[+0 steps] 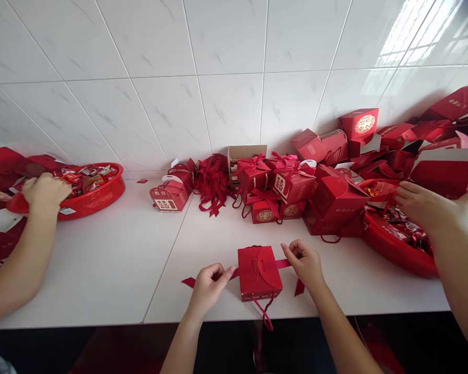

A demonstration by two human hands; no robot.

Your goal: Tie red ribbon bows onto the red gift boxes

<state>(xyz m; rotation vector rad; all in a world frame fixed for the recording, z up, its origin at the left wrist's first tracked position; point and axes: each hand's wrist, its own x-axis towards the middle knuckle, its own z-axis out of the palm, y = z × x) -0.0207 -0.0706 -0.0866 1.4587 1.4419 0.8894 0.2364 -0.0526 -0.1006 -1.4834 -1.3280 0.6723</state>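
Right in front of me, one red box point(251, 283) sits on the bench point(113, 280), near its front edge, between the person's two hands. One dark-red ribbon point(284, 264) runs across the box. The left hand point(209, 286) pinches it on one side between thumb and curled fingers; the right hand point(307, 265) is closed on the other side, though its exact grip is tucked out of my sight. Two ribbon ends show, one beyond each hand. One twisted cord point(265, 316) trails from the box over the edge.

I count two red baskets of sweets, a left basket point(101, 201) and a right basket point(390, 255), one heap of loose ribbons point(212, 179) and one open cardboard carton point(247, 150) by the wall. Beside the carton stand about five small boxes point(292, 182), some with bows; they overlap, so I can't swear to the number. One patterned box point(167, 197) faces out left of the ribbons, with more red card behind it.

Other people's hands number three: two at the left basket, one cut off by the frame, and one at the right, by an open box point(440, 171). The far-right pile of boxes point(398, 135) is too jumbled to count, and both baskets are partly covered by arms or boxes.
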